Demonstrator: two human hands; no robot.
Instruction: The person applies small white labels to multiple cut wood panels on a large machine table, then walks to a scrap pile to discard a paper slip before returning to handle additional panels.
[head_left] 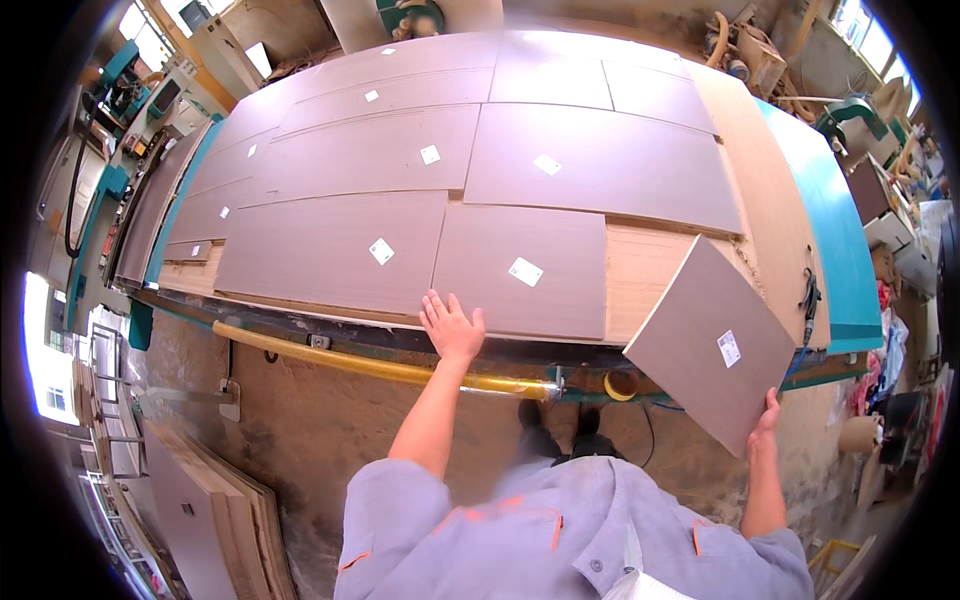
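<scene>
My right hand [766,422] grips the lower right edge of a grey-brown rectangular panel [690,330] bearing a white label. That panel is tilted, its upper part over the right end of the table. With fingers spread, my left hand [452,326] rests at the near edge of the table, by the seam between two flat panels. A larger labelled panel [320,245] lies to its left, and a squarer one [530,300] to its right. Behind these, several more grey-brown panels [600,160] lie in rows.
Light wood board [645,270] shows beneath the panels. A yellow tube [350,358] runs along the table's near side, with a roll of tape [621,384] hanging beyond its right end. Stacked panels [215,510] lean at lower left. A dark cable [810,292] lies at the right.
</scene>
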